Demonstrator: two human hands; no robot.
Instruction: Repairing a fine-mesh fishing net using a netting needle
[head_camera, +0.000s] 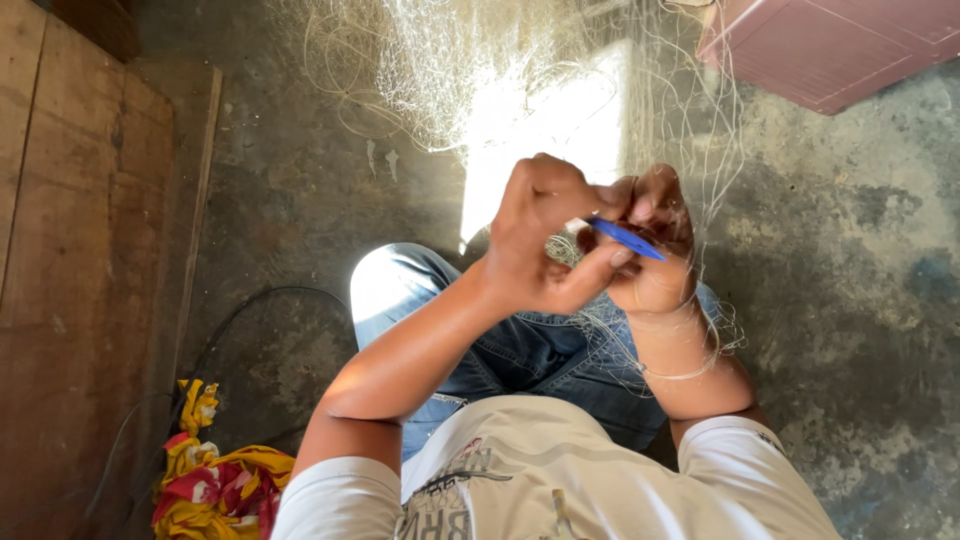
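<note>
A pale, fine fishing net (450, 70) hangs from above and trails over my lap and right wrist. My left hand (540, 235) is closed around strands of the net, thumb pressed toward the other hand. My right hand (655, 250) pinches a slim blue netting needle (625, 238) between its fingers, right against my left thumb. Both hands meet above my knees, which are in blue jeans (520, 350).
The concrete floor (850, 250) has a bright sunlit patch under the net. A wooden board wall (80, 260) stands at left, with a black cable (250, 300) and a red-and-yellow cloth (215, 485) beside it. A pinkish panel (830, 45) lies at top right.
</note>
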